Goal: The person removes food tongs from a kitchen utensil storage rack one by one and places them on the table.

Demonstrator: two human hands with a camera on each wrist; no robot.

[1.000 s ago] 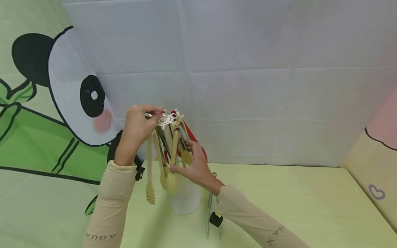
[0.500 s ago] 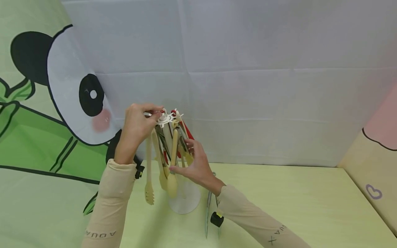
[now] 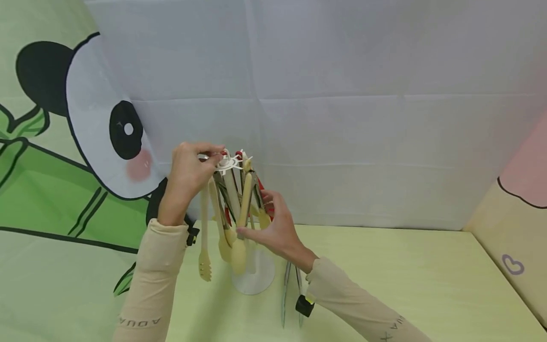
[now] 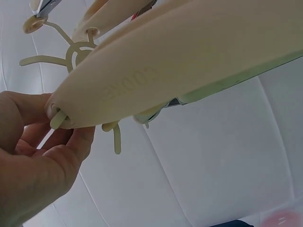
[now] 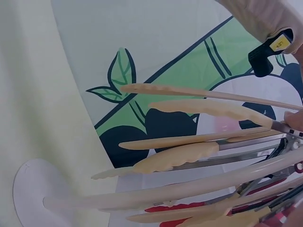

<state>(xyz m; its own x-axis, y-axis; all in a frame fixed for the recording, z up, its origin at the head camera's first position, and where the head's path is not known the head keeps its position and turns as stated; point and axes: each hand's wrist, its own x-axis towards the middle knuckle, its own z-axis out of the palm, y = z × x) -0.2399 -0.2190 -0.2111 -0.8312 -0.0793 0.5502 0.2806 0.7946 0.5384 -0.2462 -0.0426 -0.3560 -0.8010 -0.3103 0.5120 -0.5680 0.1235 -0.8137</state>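
Observation:
A white rack (image 3: pixel 232 164) with a ring of hooks on top and a round base (image 3: pixel 253 285) carries several hanging kitchen utensils. My left hand (image 3: pixel 190 173) pinches at the rack's hooks. In the left wrist view, the left fingers (image 4: pixel 78 144) meet beside a beige handle (image 4: pixel 142 75) whose end hole is threaded on a hook. My right hand (image 3: pixel 278 228) holds a pair of tongs (image 3: pixel 245 204) with beige heads, thumb against one arm, other fingers behind. Its thumb (image 5: pixel 294 120) shows at the metal above one beige head (image 5: pixel 208 109). A slotted beige utensil (image 3: pixel 204 263) hangs below the left hand.
Another slim metal tool (image 3: pixel 285 294) with two legs lies on the pale yellow table (image 3: pixel 384 275), partly behind the right wrist. Red utensils (image 5: pixel 175 208) hang at the far side of the rack. A panda-printed cloth (image 3: pixel 85 123) and a grey-white backdrop (image 3: pixel 342 142) stand behind.
My right hand has shifted slightly right, and the tongs' upper part has swung right with it. The left hand stays on the rack's top.

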